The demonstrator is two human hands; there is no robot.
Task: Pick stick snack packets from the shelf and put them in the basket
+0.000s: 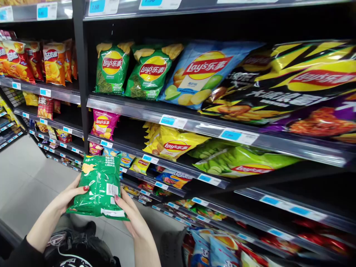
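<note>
A green bag of chips (97, 185) is held in front of me between both hands, its back side with a barcode label facing up. My left hand (69, 194) grips its left edge, thumb on top and fingers underneath. On the right edge, my right hand (129, 207) holds it the same way, thumb beside the barcode. Two green Lay's bags (112, 68) stand upright on the shelf above, with a blue Lay's bag (197, 74) leaning to their right.
Shelf edges (158, 115) with price tags run across the right side. Lower down are a pink bag (104, 124), yellow bags (174, 142) and a light green bag (244, 161). Orange bags (54, 63) fill the left bay. Grey tiled floor (19, 185) lies at the left.
</note>
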